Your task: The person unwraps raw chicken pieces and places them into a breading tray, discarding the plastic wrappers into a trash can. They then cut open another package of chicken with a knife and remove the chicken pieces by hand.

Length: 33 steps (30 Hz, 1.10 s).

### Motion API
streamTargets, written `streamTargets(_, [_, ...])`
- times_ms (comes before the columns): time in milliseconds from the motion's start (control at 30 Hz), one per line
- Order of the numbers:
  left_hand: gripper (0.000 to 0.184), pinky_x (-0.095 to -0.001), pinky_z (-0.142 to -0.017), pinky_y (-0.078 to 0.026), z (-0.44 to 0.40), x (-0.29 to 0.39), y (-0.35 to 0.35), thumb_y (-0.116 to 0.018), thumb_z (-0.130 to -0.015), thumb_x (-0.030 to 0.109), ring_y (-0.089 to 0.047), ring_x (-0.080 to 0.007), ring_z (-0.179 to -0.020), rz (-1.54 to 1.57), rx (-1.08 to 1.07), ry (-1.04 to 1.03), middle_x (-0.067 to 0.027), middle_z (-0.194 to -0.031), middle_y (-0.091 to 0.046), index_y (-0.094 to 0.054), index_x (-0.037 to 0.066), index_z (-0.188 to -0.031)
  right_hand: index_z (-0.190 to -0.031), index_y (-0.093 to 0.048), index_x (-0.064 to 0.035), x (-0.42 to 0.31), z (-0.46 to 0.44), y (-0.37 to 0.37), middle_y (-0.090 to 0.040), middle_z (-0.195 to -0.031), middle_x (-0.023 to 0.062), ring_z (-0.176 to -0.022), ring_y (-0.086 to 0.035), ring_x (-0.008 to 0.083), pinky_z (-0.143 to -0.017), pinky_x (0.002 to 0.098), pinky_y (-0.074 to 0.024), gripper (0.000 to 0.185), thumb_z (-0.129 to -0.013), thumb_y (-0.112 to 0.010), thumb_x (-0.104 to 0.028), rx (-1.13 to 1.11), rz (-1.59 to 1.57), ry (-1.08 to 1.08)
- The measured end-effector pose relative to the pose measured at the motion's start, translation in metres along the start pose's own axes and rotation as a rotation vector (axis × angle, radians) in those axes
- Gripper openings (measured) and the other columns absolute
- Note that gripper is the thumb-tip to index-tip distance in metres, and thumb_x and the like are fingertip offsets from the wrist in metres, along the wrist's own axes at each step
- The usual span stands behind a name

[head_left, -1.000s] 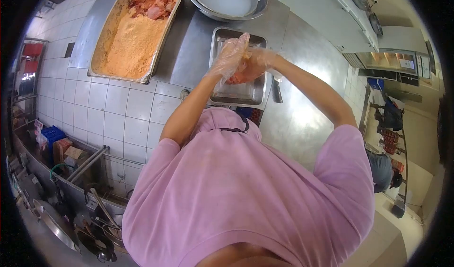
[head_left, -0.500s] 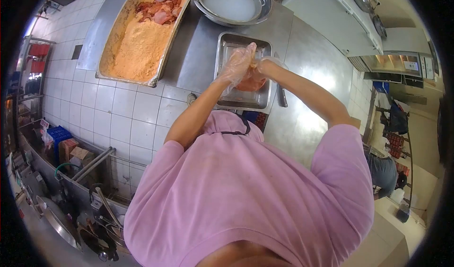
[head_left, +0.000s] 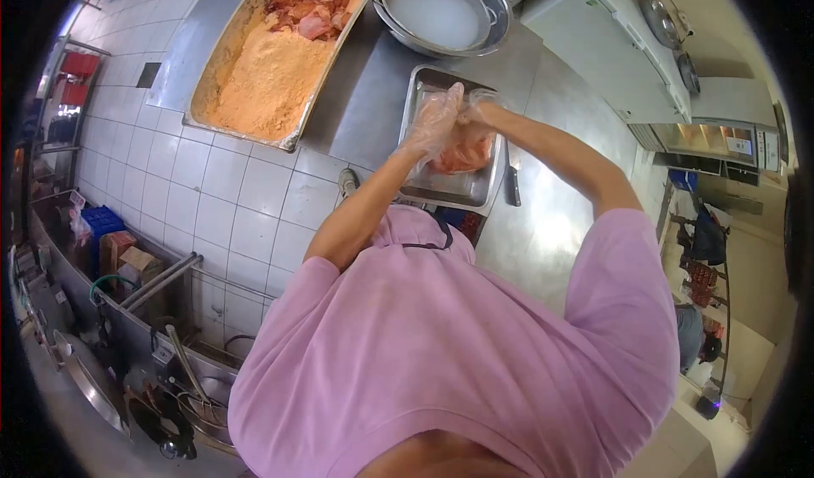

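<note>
Both hands wear clear plastic gloves and meet over a shallow metal tray [head_left: 454, 194]. My left hand [head_left: 437, 125] has its fingers bent inward, the thumb side up. Against it, my right hand [head_left: 482, 113] is closed with its fingertips turned down. What they pinch between them is hidden by the gloves. Just below the fingers, reddish raw meat [head_left: 462, 154] shows in the tray; it looks shiny, and I cannot tell whether plastic covers it. A knife [head_left: 515, 177] lies along the tray's right side.
At the upper left stands a deep pan [head_left: 292, 141] of orange flour [head_left: 263, 88], with raw meat pieces [head_left: 314, 12] on top. A metal bowl [head_left: 500, 33] holding a basin of whitish liquid [head_left: 432, 12] sits behind the tray. The steel table [head_left: 551, 232] extends right.
The view has shifted, so everything sits slightly right and lower. My hands stay together over the tray, and more of the reddish meat shows beneath them.
</note>
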<state>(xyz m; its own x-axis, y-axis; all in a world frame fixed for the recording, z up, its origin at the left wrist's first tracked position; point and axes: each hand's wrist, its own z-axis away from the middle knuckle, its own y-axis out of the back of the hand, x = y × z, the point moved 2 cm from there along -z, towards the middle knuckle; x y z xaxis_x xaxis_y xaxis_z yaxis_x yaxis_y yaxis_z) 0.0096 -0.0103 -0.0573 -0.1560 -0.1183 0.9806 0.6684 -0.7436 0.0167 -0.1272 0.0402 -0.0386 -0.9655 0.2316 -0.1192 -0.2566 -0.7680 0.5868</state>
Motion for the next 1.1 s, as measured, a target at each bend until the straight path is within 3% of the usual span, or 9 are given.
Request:
streamTargets(167, [0.066, -0.0398, -0.066, -0.040, -0.010, -0.005, 0.002, -0.041, -0.103, 0.058, -0.045, -0.0183, -0.070, 0.087, -0.039, 0.122, -0.0071, -0.072, -0.053, -0.057, 0.001, -0.075, -0.109, -0.072, -0.0071, 0.040, -0.019, -0.010, -0.071, -0.099, 0.0081, -0.091, -0.063, 0.0217, -0.084, 0.0317, -0.0493, 0.046, -0.067, -0.079, -0.026, -0.099, -0.248, 0.158])
streamTargets(300, [0.063, -0.0392, -0.063, -0.038, -0.011, -0.005, 0.003, -0.042, -0.104, 0.056, -0.040, -0.0169, -0.068, 0.074, -0.038, -0.009, -0.0053, -0.068, -0.047, -0.054, 0.003, -0.072, -0.100, -0.074, -0.0039, 0.025, 0.020, 0.021, -0.072, -0.098, 0.0059, -0.093, -0.064, 0.0148, -0.082, 0.0256, -0.0500, 0.039, -0.065, -0.081, -0.018, -0.311, -0.555, 0.176])
streamTargets(400, [0.063, -0.0419, -0.062, -0.037, -0.010, -0.006, -0.003, -0.042, -0.104, 0.054, -0.037, -0.0179, -0.067, 0.162, -0.039, 0.034, -0.0077, -0.065, -0.044, -0.052, 0.002, -0.068, -0.089, -0.070, -0.0003, 0.029, 0.044, 0.032, -0.069, -0.089, 0.0045, -0.073, -0.061, 0.0126, -0.065, 0.0269, -0.0494, 0.033, -0.059, -0.078, -0.012, -0.149, -0.728, 0.113])
streamTargets(500, [0.062, -0.0391, -0.062, -0.037, -0.004, 0.010, -0.002, -0.042, -0.103, 0.056, -0.038, -0.0167, -0.068, 0.247, -0.032, 0.139, -0.0050, -0.067, -0.045, -0.052, 0.006, -0.069, -0.092, -0.069, -0.0015, 0.058, 0.051, 0.037, -0.068, -0.089, 0.0053, -0.070, -0.062, 0.0131, -0.063, 0.0262, -0.0502, 0.033, -0.061, -0.078, -0.007, 0.058, -0.746, 0.239])
streamTargets(700, [0.050, -0.0315, -0.058, -0.034, -0.015, -0.019, 0.000, -0.046, -0.100, 0.063, -0.036, -0.0103, -0.064, 0.359, -0.037, 0.226, 0.0043, -0.074, -0.042, -0.052, 0.019, -0.077, -0.106, -0.064, -0.0005, 0.049, 0.052, 0.103, -0.067, -0.096, 0.0113, -0.094, -0.068, 0.0185, -0.085, 0.0274, -0.0553, 0.035, -0.078, -0.077, -0.018, 0.134, -1.266, 0.605])
streamTargets(800, [0.049, -0.0316, -0.060, -0.037, -0.007, -0.011, -0.002, -0.048, -0.099, 0.063, -0.037, -0.0105, -0.064, 0.498, -0.041, 0.327, 0.0035, -0.074, -0.041, -0.050, 0.019, -0.079, -0.115, -0.065, 0.0012, -0.020, 0.040, 0.139, -0.069, -0.109, 0.0130, -0.102, -0.067, 0.0194, -0.088, 0.0288, -0.0548, 0.037, -0.088, -0.072, -0.024, 0.257, -1.553, 0.541])
streamTargets(900, [0.056, -0.0362, -0.060, -0.042, -0.007, -0.015, -0.006, -0.044, -0.100, 0.063, -0.047, -0.0154, -0.069, 0.588, -0.069, 0.382, -0.0014, -0.078, -0.052, -0.059, 0.011, -0.088, -0.120, -0.064, 0.0037, -0.086, -0.016, 0.178, -0.068, -0.116, 0.0138, -0.105, -0.067, 0.0189, -0.094, 0.0292, -0.0535, 0.037, -0.094, -0.066, -0.024, 0.146, -1.584, 0.782])
streamTargets(1000, [0.038, -0.0342, -0.087, -0.049, -0.005, -0.018, -0.002, -0.042, -0.105, 0.036, -0.059, -0.0205, -0.096, 0.244, -0.096, 0.039, -0.0103, -0.111, -0.063, -0.059, 0.004, -0.117, -0.120, -0.062, 0.0068, -0.111, -0.103, 0.208, -0.065, -0.120, 0.0187, -0.106, -0.067, 0.0242, -0.102, 0.0325, -0.0529, 0.036, -0.099, -0.059, -0.023, 0.144, -1.744, 0.718])
streamTargets(1100, [0.039, -0.0339, -0.097, -0.049, -0.011, -0.037, 0.005, -0.039, -0.105, 0.024, -0.060, -0.0220, -0.111, -0.280, -0.070, -0.403, -0.0132, -0.129, -0.062, -0.055, 0.000, -0.132, -0.126, -0.057, -0.0014, -0.143, -0.116, 0.226, -0.067, -0.115, 0.0172, -0.102, -0.067, 0.0261, -0.090, 0.0358, -0.0542, 0.036, -0.101, -0.053, -0.026, 0.278, -2.040, 0.521])
